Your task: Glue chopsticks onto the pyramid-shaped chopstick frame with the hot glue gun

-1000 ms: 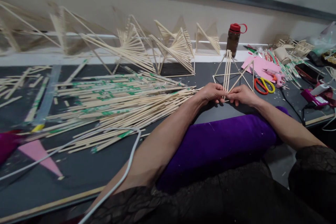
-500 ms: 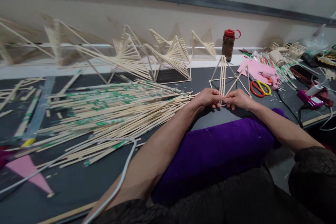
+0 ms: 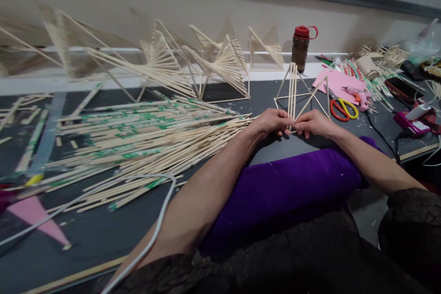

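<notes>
A small frame of thin wooden sticks stands on the dark table in front of me, with several upright sticks side by side at its near left. My left hand pinches the lower ends of those upright sticks. From the other side, my right hand closes its fingertips on the same near corner, almost touching the left fingers. The exact joint lies hidden behind the fingertips. Loose wooden sticks, some in green-printed wrappers, lie in a heap left of my left hand.
Finished twisted stick structures line the wall. A brown bottle with a red lid stands behind the frame. Scissors, a pink glue gun and a purple power adapter lie to the right. A white cable crosses my left arm.
The camera view has tilted down slightly, so the background sits higher. Both hands keep their hold at the same corner of the stick frame, with hardly any visible shift.
</notes>
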Motion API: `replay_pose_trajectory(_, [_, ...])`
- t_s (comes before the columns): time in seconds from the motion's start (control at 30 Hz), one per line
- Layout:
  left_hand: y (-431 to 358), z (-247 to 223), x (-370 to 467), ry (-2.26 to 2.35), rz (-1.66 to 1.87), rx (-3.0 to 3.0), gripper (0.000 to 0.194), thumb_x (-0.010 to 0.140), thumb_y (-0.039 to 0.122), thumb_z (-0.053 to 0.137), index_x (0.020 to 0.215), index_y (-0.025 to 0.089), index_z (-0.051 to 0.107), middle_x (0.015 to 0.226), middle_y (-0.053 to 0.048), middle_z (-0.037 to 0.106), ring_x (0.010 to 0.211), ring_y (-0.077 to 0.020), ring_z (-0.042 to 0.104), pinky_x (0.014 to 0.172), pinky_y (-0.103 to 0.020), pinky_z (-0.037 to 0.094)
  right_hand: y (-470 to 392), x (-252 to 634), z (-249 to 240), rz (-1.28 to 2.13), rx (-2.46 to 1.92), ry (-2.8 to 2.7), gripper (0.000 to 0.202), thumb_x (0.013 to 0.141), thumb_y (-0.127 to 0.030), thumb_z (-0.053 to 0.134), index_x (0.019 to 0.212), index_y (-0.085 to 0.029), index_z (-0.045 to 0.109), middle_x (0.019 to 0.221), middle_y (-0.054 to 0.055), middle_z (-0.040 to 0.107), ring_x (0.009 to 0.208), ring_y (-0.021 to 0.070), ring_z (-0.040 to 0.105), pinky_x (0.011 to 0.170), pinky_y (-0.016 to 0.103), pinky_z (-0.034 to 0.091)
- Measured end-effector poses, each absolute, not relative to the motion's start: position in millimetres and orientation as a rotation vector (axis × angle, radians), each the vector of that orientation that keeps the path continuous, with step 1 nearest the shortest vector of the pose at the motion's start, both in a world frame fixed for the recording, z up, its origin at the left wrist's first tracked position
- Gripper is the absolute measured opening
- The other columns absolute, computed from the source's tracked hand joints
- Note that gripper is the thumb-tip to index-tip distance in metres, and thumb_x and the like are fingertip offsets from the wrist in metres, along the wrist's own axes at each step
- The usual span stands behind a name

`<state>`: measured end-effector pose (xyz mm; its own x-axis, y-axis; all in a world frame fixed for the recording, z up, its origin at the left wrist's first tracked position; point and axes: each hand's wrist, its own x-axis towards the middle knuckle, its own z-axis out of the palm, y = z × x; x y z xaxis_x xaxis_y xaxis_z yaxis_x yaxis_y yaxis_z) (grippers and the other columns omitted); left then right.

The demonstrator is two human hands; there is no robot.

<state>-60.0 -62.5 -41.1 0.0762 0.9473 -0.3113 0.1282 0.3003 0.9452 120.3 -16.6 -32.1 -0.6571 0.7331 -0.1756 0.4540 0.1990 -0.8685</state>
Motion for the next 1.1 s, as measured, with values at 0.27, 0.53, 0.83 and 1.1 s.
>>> replay_pose_trajectory(0.27, [-63.3, -40.4, -59.6, 1.353, 0.855, 1.112, 0.018, 0.078, 0.022, 0.075, 0.069, 0.014, 0.061, 0.051, -0.003, 0.063, 0.042, -0.0098, 0.057, 0.042, -0.017, 0.038, -16.6, 116.9, -38.0, 1.427, -1.097, -2.175, 0.016, 0.082, -0.018, 0.065, 0.067, -0.013, 0.069, 0.059, 0.0, 0.064, 0.04, 0.0057, 0.052, 0.044, 0.021, 0.036])
replay_pose_trajectory(0.53, [-64.8, -35.3, -56.8, 1.378, 0.855, 1.085, 0.017, 0.084, 0.014, 0.068, 0.068, 0.014, 0.061, 0.048, -0.003, 0.062, 0.041, -0.01, 0.056, 0.04, -0.018, 0.037, -16.8, 115.9, -38.9, 1.409, -1.12, -2.176, 0.016, 0.082, -0.018, 0.065, 0.067, -0.014, 0.069, 0.057, -0.001, 0.064, 0.04, 0.006, 0.052, 0.044, 0.021, 0.036])
replay_pose_trajectory(0.83, [-65.5, -31.8, -55.3, 1.411, 0.847, 1.078, 0.017, 0.084, 0.015, 0.069, 0.069, 0.013, 0.06, 0.047, -0.003, 0.062, 0.04, -0.0101, 0.056, 0.04, -0.017, 0.036, -14.8, 115.5, -40.8, 1.407, -1.078, -2.204, 0.016, 0.082, -0.017, 0.062, 0.068, -0.013, 0.068, 0.058, -0.002, 0.063, 0.04, 0.0054, 0.052, 0.043, 0.018, 0.037])
replay_pose_trajectory(1.1, [-67.2, -34.0, -56.5, 1.401, 0.867, 1.078, 0.016, 0.081, 0.016, 0.072, 0.069, 0.013, 0.061, 0.048, -0.003, 0.061, 0.042, -0.011, 0.058, 0.039, -0.017, 0.037, -15.2, 117.1, -40.8, 1.392, -1.031, -2.245, 0.016, 0.081, -0.018, 0.061, 0.068, -0.014, 0.069, 0.06, -0.001, 0.064, 0.041, 0.0055, 0.053, 0.044, 0.019, 0.037])
